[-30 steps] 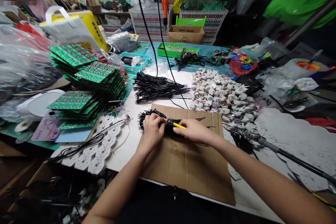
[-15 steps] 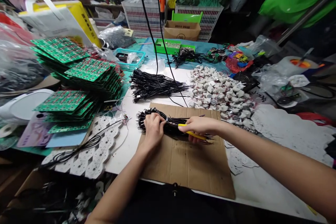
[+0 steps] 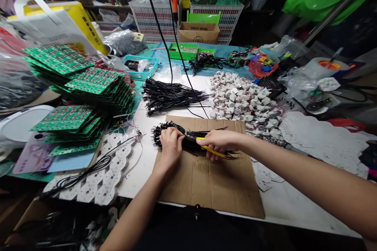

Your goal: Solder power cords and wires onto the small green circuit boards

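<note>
While the left hand (image 3: 171, 142) stays gripping the black cable bundle (image 3: 193, 146) near its left, plug end, on the near cardboard (image 3: 200, 182), the right hand (image 3: 220, 142) is closed around a yellow-handled tool (image 3: 216, 151), its tip close to the pale band (image 3: 186, 133). Compared with a second ago, more of the tool shows below the hand, suggesting a changed hold; the work seems to stay centred on that band.

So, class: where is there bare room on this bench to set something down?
Mostly bare cardboard lies on the near side of the cable bundle. A narrower white tabletop strip separates the cardboard from the scalloped white panels. Crowded: beyond the cardboard, piled black cables and heaped white parts; farther left, stacked green circuit boards.
</note>
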A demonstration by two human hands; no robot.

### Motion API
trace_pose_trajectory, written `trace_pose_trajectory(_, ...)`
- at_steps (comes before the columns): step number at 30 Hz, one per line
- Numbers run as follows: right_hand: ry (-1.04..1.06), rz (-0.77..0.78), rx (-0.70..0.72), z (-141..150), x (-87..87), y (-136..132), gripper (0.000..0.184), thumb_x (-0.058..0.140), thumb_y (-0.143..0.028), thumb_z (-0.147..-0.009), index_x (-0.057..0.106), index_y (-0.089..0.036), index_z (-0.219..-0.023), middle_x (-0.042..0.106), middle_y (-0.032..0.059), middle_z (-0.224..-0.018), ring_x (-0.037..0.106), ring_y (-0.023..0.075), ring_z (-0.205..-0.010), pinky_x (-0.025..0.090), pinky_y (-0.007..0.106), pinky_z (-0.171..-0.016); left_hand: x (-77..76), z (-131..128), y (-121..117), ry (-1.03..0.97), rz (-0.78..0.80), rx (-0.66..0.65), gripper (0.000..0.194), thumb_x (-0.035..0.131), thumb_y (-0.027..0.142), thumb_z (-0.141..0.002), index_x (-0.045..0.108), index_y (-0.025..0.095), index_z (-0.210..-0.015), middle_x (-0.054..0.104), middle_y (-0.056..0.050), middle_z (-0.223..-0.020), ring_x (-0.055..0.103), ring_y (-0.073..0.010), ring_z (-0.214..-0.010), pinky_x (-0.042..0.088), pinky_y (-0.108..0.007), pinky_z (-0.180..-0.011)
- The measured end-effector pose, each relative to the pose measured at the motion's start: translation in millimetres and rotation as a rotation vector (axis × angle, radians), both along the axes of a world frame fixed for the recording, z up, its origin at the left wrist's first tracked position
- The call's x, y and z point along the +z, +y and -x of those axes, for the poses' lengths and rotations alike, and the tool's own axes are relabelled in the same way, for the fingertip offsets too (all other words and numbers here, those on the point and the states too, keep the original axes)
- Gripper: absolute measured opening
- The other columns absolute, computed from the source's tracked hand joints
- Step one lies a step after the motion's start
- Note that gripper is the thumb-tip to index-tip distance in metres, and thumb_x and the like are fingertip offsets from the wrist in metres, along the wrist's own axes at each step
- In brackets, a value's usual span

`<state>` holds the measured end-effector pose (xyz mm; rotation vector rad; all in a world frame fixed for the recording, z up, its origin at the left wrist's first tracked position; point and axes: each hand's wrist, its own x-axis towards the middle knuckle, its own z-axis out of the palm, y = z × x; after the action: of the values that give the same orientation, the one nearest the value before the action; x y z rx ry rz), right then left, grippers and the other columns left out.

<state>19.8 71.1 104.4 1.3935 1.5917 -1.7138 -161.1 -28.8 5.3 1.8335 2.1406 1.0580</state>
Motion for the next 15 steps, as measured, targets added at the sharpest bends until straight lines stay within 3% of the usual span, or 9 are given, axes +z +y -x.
trace_pose_trajectory(5,0.004,0.008,-0.09,6.5,-2.5,-5.3,0.039,0.053,-0.047,-0.103,0.059,-0.014,-0.083,0.07,0.0062,-0.065,0.065,0.0129,-0.049,0.054,0.021,-0.05,-1.4,-0.1,-0.4,-0.002,-0.015,0.011,0.012,0.057,0.017,-0.095,0.06,0.022,-0.085,0.065,-0.008,-0.104,0.051,-0.0274,-0.1,0.042,-0.045,-0.088)
trace_pose_trajectory(10,0.156,0.041,-0.22,2.3,-16.5,-16.4,0.037,0.059,-0.046,-0.1,0.058,-0.016,-0.078,0.061,-0.0011,-0.052,0.056,0.0091,-0.039,0.044,0.016,-0.04,-0.4,0.0,-0.3,0.001,0.004,-0.004,0.012,0.057,0.018,-0.096,0.061,0.022,-0.085,0.065,-0.008,-0.103,0.051,-0.0273,-0.1,0.041,-0.045,-0.09)
trace_pose_trajectory(15,0.253,0.09,-0.314,-3.8,-28.7,-28.9,0.033,0.057,-0.041,-0.101,0.057,-0.017,-0.079,0.06,-0.0025,-0.051,0.053,0.008,-0.034,0.04,0.015,-0.036,-1.9,-1.8,-1.0,0.055,0.006,0.017,0.011,0.058,0.018,-0.095,0.061,0.021,-0.085,0.065,-0.009,-0.103,0.05,-0.0277,-0.099,0.041,-0.043,-0.088)
